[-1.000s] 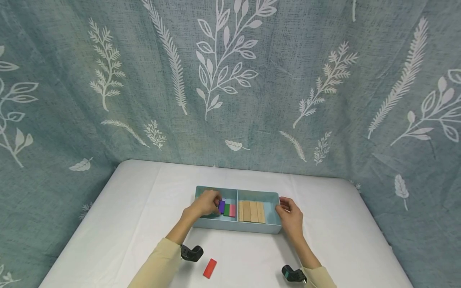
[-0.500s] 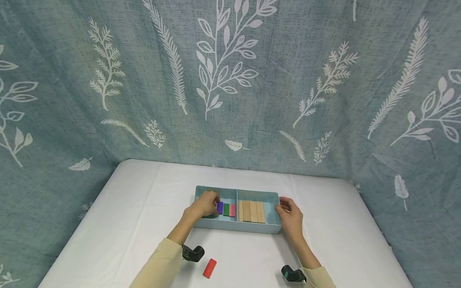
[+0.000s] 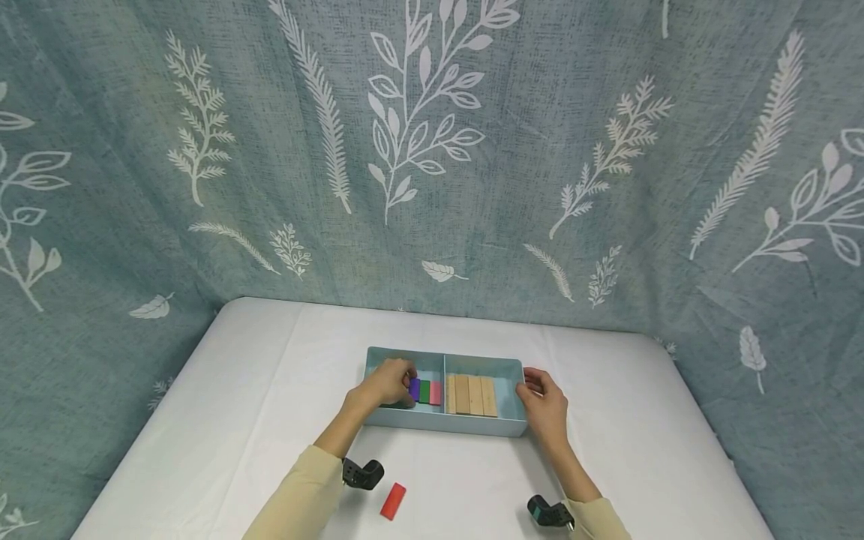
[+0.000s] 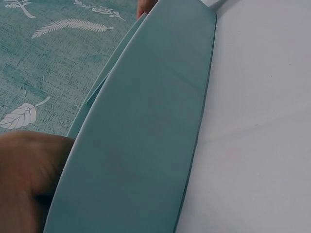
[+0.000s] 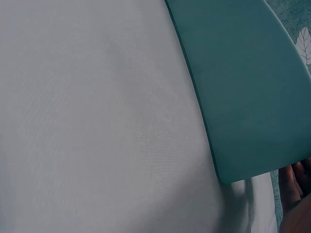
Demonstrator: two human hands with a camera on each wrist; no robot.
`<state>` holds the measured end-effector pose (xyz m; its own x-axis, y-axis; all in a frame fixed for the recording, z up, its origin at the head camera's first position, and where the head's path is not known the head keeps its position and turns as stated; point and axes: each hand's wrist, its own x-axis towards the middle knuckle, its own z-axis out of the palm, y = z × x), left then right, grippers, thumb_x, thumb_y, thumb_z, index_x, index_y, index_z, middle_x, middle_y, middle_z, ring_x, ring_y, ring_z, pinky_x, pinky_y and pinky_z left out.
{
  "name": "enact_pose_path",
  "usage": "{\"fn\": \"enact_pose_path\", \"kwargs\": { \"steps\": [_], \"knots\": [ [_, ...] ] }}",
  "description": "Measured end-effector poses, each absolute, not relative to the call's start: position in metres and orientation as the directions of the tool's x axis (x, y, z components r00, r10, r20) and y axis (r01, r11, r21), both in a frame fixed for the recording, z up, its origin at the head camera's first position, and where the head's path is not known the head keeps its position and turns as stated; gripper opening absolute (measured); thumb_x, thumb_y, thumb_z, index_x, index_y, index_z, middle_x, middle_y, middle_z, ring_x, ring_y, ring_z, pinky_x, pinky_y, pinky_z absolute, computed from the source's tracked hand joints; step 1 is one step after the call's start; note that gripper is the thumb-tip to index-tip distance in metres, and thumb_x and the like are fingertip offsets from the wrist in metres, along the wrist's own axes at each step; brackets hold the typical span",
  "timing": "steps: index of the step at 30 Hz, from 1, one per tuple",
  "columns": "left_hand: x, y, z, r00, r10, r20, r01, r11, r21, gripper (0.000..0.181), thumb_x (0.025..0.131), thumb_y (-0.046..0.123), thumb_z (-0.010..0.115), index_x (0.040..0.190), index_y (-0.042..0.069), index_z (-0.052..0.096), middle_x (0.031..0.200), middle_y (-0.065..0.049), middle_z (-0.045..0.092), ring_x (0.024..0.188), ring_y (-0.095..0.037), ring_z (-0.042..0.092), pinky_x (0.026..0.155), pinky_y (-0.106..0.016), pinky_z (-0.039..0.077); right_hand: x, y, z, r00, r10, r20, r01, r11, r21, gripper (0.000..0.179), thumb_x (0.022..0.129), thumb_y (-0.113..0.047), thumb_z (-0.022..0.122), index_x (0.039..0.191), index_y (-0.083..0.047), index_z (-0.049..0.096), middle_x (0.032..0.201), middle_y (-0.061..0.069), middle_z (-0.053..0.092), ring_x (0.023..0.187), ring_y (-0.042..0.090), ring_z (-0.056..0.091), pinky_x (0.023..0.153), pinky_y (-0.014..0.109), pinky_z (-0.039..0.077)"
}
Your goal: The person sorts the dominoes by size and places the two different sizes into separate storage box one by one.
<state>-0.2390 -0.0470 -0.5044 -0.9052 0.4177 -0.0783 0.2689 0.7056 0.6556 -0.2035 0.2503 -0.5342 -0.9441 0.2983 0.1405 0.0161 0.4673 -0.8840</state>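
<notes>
A blue-green box with two compartments sits on the white table. My left hand reaches over its near wall into the left compartment and pinches a purple block by its left side. Right of that block stand a green block and a pink block, side by side against the divider. My right hand holds the box's right end wall, thumb at the rim and fingers outside. In the left wrist view, the near wall hides the fingertips of my left hand.
Several plain wooden blocks lie in a row in the right compartment. A red block lies on the white tablecloth in front of the box, near the left sleeve. A patterned curtain hangs behind the table.
The purple block shifted slightly left with my left hand, then back right against the green block. It looks more level than before. The right hand and box have stayed put.
</notes>
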Motion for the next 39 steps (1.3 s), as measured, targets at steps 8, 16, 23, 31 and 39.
{"fn": "enact_pose_path", "kwargs": {
  "steps": [8,16,23,31,39],
  "knots": [
    [-0.239,-0.048,-0.503,-0.909,0.407,-0.088,0.256,0.714,0.652,0.05,0.07,0.004,0.088,0.113,-0.005,0.065,0.079,-0.003,0.057,0.07,-0.015,0.052,0.062,-0.028,0.049,-0.204,0.251,-0.534,-0.943,0.301,0.138,0.018,0.463,-0.886,0.035,0.09,-0.005,0.063,0.124,0.001,0.061,0.119,0.02,0.065,0.11,0.03,0.062,0.093,0.038,0.053],
    [-0.231,-0.054,-0.486,-0.908,0.417,-0.037,0.274,0.657,0.702,0.054,0.073,0.003,0.086,0.12,-0.007,0.062,0.09,-0.013,0.062,0.073,-0.016,0.053,0.065,-0.031,0.05,-0.203,0.251,-0.536,-0.943,0.298,0.147,0.012,0.472,-0.882,0.035,0.09,-0.006,0.063,0.124,0.001,0.061,0.118,0.019,0.065,0.109,0.03,0.062,0.093,0.04,0.054],
    [-0.204,-0.063,-0.454,-0.878,0.463,0.118,0.401,0.581,0.708,0.047,0.077,0.002,0.083,0.119,-0.006,0.063,0.092,-0.008,0.063,0.08,-0.018,0.059,0.067,-0.029,0.053,-0.203,0.251,-0.535,-0.943,0.298,0.146,0.012,0.471,-0.882,0.035,0.09,-0.005,0.063,0.124,0.001,0.061,0.118,0.02,0.065,0.11,0.031,0.062,0.094,0.042,0.053],
    [-0.16,-0.084,-0.44,-0.755,0.648,0.099,0.505,0.478,0.719,0.042,0.08,0.004,0.082,0.117,0.002,0.064,0.095,0.002,0.059,0.086,-0.018,0.059,0.072,-0.023,0.054,-0.204,0.25,-0.533,-0.943,0.296,0.154,0.002,0.467,-0.884,0.034,0.089,-0.004,0.064,0.122,0.002,0.062,0.117,0.02,0.066,0.108,0.03,0.063,0.085,0.019,0.052],
    [-0.127,-0.095,-0.462,-0.717,0.695,-0.042,0.42,0.479,0.771,0.045,0.077,0.006,0.084,0.116,0.007,0.063,0.092,0.01,0.055,0.085,-0.01,0.056,0.07,-0.019,0.053,-0.204,0.251,-0.535,-0.945,0.295,0.139,0.014,0.464,-0.886,0.035,0.09,-0.004,0.063,0.124,0.002,0.061,0.118,0.02,0.065,0.11,0.031,0.062,0.092,0.033,0.054]
  ]
}}
